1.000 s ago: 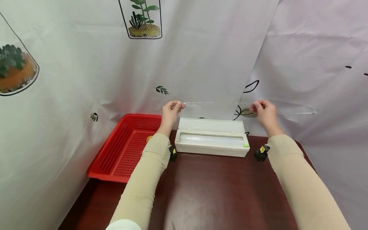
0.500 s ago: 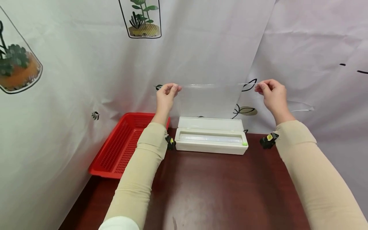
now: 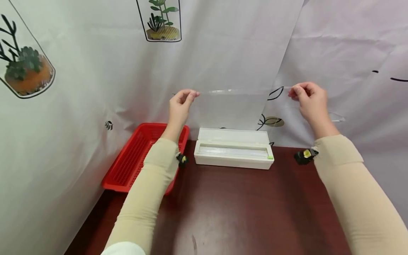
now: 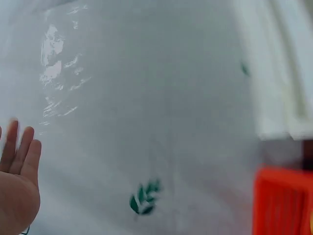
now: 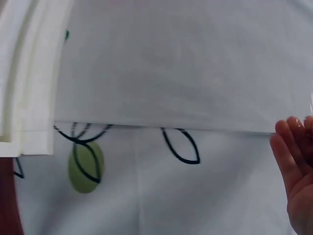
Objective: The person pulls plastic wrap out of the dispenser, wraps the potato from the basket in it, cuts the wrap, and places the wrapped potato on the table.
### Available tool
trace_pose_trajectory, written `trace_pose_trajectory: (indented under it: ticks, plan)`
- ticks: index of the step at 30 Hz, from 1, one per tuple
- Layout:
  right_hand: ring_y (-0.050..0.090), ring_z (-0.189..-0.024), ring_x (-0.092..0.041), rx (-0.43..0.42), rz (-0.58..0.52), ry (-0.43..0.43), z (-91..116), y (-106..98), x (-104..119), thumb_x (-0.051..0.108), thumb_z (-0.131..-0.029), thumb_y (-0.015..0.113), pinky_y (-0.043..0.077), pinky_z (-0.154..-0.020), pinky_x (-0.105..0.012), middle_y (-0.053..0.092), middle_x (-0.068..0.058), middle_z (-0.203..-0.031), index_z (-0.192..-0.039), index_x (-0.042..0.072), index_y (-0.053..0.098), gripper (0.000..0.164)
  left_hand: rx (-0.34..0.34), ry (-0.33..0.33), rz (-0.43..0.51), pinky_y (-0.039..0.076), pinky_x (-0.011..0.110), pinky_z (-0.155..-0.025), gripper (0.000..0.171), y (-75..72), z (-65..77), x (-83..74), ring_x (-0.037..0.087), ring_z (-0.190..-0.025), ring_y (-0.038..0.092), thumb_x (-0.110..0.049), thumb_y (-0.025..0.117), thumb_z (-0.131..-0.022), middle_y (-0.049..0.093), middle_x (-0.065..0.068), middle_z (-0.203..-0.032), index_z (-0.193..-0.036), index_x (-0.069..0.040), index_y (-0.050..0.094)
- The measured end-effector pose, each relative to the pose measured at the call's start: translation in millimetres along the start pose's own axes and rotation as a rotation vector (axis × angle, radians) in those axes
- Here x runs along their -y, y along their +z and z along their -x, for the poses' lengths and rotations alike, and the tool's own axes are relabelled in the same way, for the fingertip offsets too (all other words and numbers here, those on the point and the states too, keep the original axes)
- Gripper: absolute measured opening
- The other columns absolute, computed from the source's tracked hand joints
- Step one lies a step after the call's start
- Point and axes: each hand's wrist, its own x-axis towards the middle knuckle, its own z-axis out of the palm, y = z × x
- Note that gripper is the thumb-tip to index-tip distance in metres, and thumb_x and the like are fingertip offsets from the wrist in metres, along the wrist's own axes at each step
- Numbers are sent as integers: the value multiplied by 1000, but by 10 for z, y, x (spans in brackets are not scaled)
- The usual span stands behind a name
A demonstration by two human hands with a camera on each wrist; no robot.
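A clear sheet of plastic wrap stretches between my two raised hands, its top edge glinting in the head view. My left hand pinches one corner between thumb and fingertips. At the other corner, my right hand pinches the film the same way. Below and behind the film, the white wrap dispenser box stands with its lid raised, a roll of wrap inside and a green cutter tab at its right end. In the left wrist view, wrinkled film shines beyond the fingers.
A red plastic basket stands on the left of the dark red table, partly behind my left forearm. A printed white curtain hangs close behind the table. Black wrist cameras sit under both cuffs.
Both hands have risen with the plastic wrap. The right hand has moved to the right and the left slightly left, so they are farther apart. The dispenser box stays on the table.
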Motion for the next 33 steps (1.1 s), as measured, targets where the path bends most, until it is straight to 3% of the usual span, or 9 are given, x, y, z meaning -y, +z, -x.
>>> trace_pose_trajectory:
  ticks: [4,8,12,14,20,24,27,29,33]
  plan:
    - [52,-67,-4,136,170,-22,379,-116,-140,23,-94,54,44,-61,-15,62,15,-76,-97,-3,63,28,120,32,-204,41,28,-84,21,-232,418,107,13,-95,50,-17,64,-88,56,6,-103,-96,2,66]
    - [46,-77,-4,237,293,-71,888,-202,-322,26,-93,56,35,-66,-22,59,14,-84,-96,2,67,27,297,108,-189,37,38,-96,8,-437,923,43,25,-109,47,0,61,-87,52,17,-110,-88,7,63]
    - [53,-83,1,368,289,-104,1513,-185,-622,16,-89,62,40,-73,-17,63,8,-87,-91,5,68,12,525,51,-169,41,36,-94,6,-590,1486,52,24,-104,56,4,56,-88,63,17,-101,-90,4,63]
    - [56,-80,0,452,300,-133,1886,-125,-853,11,-86,65,45,-72,-18,64,9,-84,-86,10,68,3,628,-63,-229,46,34,-87,7,-654,1821,274,18,-95,60,-4,57,-90,66,8,-95,-93,-4,64]
    - [52,-67,4,713,306,-138,2867,6,-1413,11,-84,66,46,-58,-23,58,19,-74,-78,22,63,13,853,-225,-377,48,23,-70,7,-774,2682,967,2,-75,57,-17,61,-89,65,-6,-82,-88,-11,66]
    - [48,-65,5,730,230,-114,3177,6,-1498,9,-83,66,42,-53,-21,56,20,-72,-77,22,61,15,866,-241,-382,45,22,-66,7,-811,2920,1063,0,-72,53,-18,63,-88,63,-10,-79,-82,-14,67]
    - [52,-68,3,703,174,-74,3252,0,-1516,9,-82,68,46,-56,-22,58,16,-74,-78,18,61,12,798,-247,-387,45,24,-71,6,-841,2999,1121,2,-80,53,-16,65,-87,61,-8,-86,-81,-14,67]
    - [53,-67,1,678,157,27,3244,7,-1528,10,-82,69,47,-56,-22,60,12,-74,-79,13,62,8,710,-295,-398,46,24,-69,6,-844,3024,1160,3,-77,53,-14,64,-87,60,-5,-85,-81,-11,66]
    - [53,-57,-5,604,149,361,3174,82,-1540,13,-83,68,48,-49,-25,61,1,-67,-78,5,63,10,530,-410,-443,43,21,-54,10,-782,3033,1225,3,-59,49,-10,63,-86,59,-2,-70,-78,-6,65]
